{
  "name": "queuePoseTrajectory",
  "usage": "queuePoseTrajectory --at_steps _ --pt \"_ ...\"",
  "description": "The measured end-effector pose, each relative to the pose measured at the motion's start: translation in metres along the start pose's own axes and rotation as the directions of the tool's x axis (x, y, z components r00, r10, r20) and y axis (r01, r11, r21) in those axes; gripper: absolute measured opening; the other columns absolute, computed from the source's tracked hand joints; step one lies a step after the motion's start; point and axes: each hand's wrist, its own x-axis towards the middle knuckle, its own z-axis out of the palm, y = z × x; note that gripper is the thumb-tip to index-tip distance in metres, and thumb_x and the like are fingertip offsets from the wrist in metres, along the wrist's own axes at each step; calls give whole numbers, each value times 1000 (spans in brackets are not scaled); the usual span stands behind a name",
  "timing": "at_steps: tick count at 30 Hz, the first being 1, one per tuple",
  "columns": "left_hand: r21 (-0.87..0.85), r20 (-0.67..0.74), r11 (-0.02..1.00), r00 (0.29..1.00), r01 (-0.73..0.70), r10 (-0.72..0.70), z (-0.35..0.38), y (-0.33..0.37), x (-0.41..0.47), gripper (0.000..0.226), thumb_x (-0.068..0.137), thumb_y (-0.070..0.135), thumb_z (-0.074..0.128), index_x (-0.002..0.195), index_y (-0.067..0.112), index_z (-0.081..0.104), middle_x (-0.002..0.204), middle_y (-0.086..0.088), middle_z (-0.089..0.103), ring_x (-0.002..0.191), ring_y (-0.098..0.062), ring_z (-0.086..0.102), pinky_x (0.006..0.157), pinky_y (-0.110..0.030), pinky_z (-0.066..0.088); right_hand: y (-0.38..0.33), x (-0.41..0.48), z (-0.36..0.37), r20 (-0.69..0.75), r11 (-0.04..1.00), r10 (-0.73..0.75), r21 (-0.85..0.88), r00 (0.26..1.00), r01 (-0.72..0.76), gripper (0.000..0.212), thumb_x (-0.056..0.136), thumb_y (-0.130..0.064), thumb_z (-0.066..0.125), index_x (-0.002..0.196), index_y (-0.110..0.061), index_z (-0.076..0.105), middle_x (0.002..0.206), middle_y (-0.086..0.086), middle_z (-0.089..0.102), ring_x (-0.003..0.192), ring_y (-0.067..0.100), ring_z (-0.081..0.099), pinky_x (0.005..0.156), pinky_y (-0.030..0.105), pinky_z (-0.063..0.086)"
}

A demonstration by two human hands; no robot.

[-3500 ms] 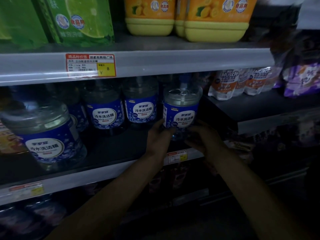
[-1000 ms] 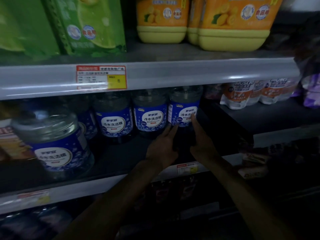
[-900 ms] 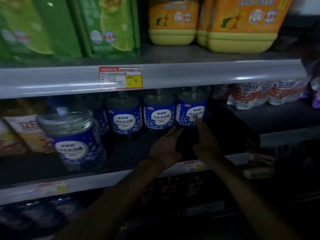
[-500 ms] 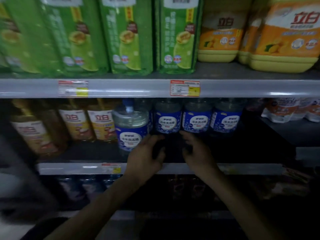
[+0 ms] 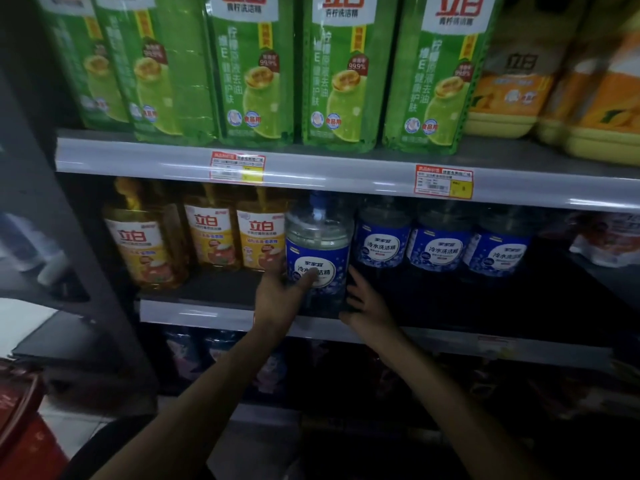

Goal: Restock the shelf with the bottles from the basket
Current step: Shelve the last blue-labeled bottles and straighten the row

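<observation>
A clear bottle (image 5: 317,244) with a blue cap and blue label stands at the front of the dark middle shelf (image 5: 214,311). My left hand (image 5: 278,297) grips its left side, thumb lying across the label. My right hand (image 5: 369,304) presses against its lower right side with the fingers pointing up. Three matching blue-label bottles (image 5: 440,245) stand in a row further back on the shelf, to the right. A red basket (image 5: 20,424) shows at the bottom left corner; its contents are out of sight.
Yellow-label bottles (image 5: 211,237) stand just left of the held bottle. Green refill packs (image 5: 249,71) and orange jugs (image 5: 509,84) fill the upper shelf. White pouches (image 5: 606,240) lie at the far right. A dark upright post (image 5: 45,188) bounds the shelf on the left.
The view has swung left. Both hands left the rightmost bottle pushed into the back row and moved left to the front bottle, which they now clasp from both sides.
</observation>
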Motion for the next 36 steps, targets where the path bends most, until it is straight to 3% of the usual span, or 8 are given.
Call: queuePoseTrajectory --at_steps 10,18,21,25,28,30,33,36 --pt "36 -50 999 998 -35 37 3 2 -5 57 83 24 87 133 22 61 121 2 75 104 -5 71 91 -44 62 12 9 -4 -67 1000 -18 -16 998 17 88 90 17 58 159 -28 26 148 8 49 117 13 49 74 16 49" --pt "66 -53 998 998 -22 25 5 -2 -1 59 84 29 86 136 24 58 125 1 73 111 -14 70 92 -47 62 14 13 -6 -57 998 -27 -54 998 24 93 88 19 57 159 -30 23 135 -1 48 118 12 47 72 17 48" --pt "68 -48 998 999 -12 16 6 -3 -3 56 83 32 85 132 26 60 124 3 73 109 -12 70 92 -48 61 12 12 -6 -63 997 -26 -68 998 22 92 88 18 57 159 -30 25 129 -4 47 117 13 49 81 23 50" --pt "111 -28 993 999 43 -40 -3 6 -6 48 80 37 88 121 21 69 117 3 77 105 -11 73 94 -46 61 13 3 -2 -179 980 -110 -186 978 77 67 93 0 65 151 -25 43 124 -5 58 118 16 59 84 21 50" --pt "216 31 976 999 -11 4 -16 19 -14 52 78 41 88 122 21 70 116 3 77 104 -12 73 93 -45 61 14 -10 2 -204 939 -233 -300 951 166 55 95 -17 68 146 -25 49 133 -8 61 120 9 57 98 34 52" --pt "353 118 928 990 -119 82 -27 27 -24 57 78 45 83 129 27 64 124 4 73 111 -14 69 94 -46 60 14 -21 4 -155 880 -334 -404 930 249 60 94 -26 70 149 -27 46 144 -8 55 128 9 53 103 35 50" --pt "613 190 725 949 -313 250 -45 36 -48 55 88 41 75 139 33 55 136 2 62 119 -21 63 92 -42 58 13 -37 8 -57 768 -417 -556 907 318 68 93 -33 71 154 -26 41 158 -4 40 141 15 42 111 39 45" --pt "717 185 614 939 -331 290 -68 39 -73 68 91 43 71 152 31 43 147 -2 54 126 -27 57 96 -42 53 6 -52 14 10 735 -411 -589 912 338 71 94 -35 70 155 -22 37 163 -3 30 148 17 33 116 41 40"
